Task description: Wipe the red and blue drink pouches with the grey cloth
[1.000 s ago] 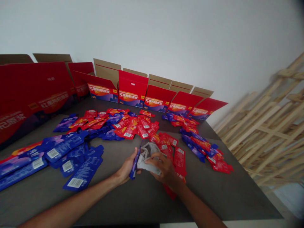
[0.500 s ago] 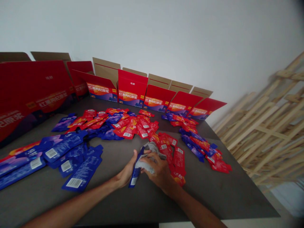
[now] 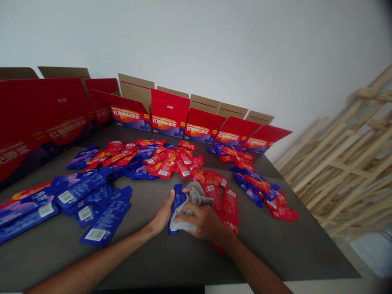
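Observation:
My left hand [image 3: 163, 213] grips a blue pouch [image 3: 179, 197] by its left edge, thumb along the side, holding it up over the table. In my right hand [image 3: 206, 220] a crumpled grey cloth [image 3: 195, 199] is bunched, pressed against the face of that pouch and covering much of it. Red pouches [image 3: 230, 204] lie just beyond and to the right of my right hand. Left of my left hand, several blue pouches [image 3: 107, 218] with white barcode labels lie overlapping.
Open red cartons [image 3: 170, 118] stand in a row along the table's back, with larger ones [image 3: 43, 114] at left. A mixed heap of pouches [image 3: 165, 161] fills the middle of the grey table [image 3: 294, 253]; another pile [image 3: 260, 185] lies right. Wooden frames [image 3: 343, 171] lean beyond the right edge.
The blue pouch has turned from nearly edge-on to show more of its face. The cloth has spread lower over it with my right hand.

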`<act>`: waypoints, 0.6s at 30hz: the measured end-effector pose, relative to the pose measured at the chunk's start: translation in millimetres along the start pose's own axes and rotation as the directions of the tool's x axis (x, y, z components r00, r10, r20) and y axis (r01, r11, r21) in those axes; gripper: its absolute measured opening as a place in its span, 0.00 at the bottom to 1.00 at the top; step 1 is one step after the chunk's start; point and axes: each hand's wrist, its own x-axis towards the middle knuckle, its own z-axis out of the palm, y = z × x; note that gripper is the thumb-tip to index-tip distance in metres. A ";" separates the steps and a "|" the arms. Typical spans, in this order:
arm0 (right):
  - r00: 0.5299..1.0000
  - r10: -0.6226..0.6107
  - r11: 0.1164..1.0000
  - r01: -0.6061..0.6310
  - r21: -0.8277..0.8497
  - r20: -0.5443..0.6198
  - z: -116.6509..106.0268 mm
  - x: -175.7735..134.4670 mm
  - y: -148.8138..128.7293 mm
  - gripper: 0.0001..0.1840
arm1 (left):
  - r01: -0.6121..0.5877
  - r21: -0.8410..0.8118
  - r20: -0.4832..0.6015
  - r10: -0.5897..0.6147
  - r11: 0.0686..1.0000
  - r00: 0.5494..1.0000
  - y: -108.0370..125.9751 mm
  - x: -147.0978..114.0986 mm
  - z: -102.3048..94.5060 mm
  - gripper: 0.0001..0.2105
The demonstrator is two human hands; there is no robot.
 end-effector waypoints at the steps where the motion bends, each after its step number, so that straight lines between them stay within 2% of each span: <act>1: 0.998 -0.038 0.999 0.039 -0.010 0.045 -1.8 -0.5 -0.9 0.18 | 0.002 0.023 -0.015 -0.002 1.000 1.000 0.9 0.9 -2.6 0.30; 3: 0.991 -0.084 0.996 0.087 -0.026 0.100 -3.6 -1.0 -3.2 0.19 | 0.023 0.032 -0.028 -0.022 0.999 0.999 3.0 1.5 -5.2 0.30; 5: 0.994 -0.067 0.997 0.070 -0.034 0.081 -3.2 -0.7 -4.9 0.19 | 0.035 0.008 -0.011 -0.035 0.999 0.999 4.1 0.9 -4.8 0.30; 9: 0.991 0.087 0.996 -0.089 -0.024 -0.101 0.0 1.5 -4.1 0.18 | 0.078 -0.062 0.046 -0.075 0.995 0.996 -1.4 0.6 -3.6 0.30; 12: 0.950 0.209 0.977 -0.215 -0.001 -0.232 0.1 2.7 -2.0 0.19 | 0.101 -0.057 0.075 -0.097 0.993 0.992 -8.7 2.5 -6.3 0.30; 14: 0.929 0.253 0.966 -0.260 0.013 -0.270 -1.2 3.1 -1.4 0.21 | 0.097 -0.046 0.090 -0.093 0.994 0.992 -11.1 3.7 -7.9 0.29; 16: 0.930 0.248 0.967 -0.255 0.010 -0.272 -2.7 3.5 -1.4 0.21 | 0.102 -0.051 0.112 -0.096 0.993 0.989 -10.4 4.0 -7.7 0.30; 18: 0.951 0.200 0.979 -0.206 -0.001 -0.237 -3.9 3.6 -1.6 0.20 | 0.122 -0.079 0.131 -0.112 0.989 0.985 -7.3 3.2 -6.0 0.31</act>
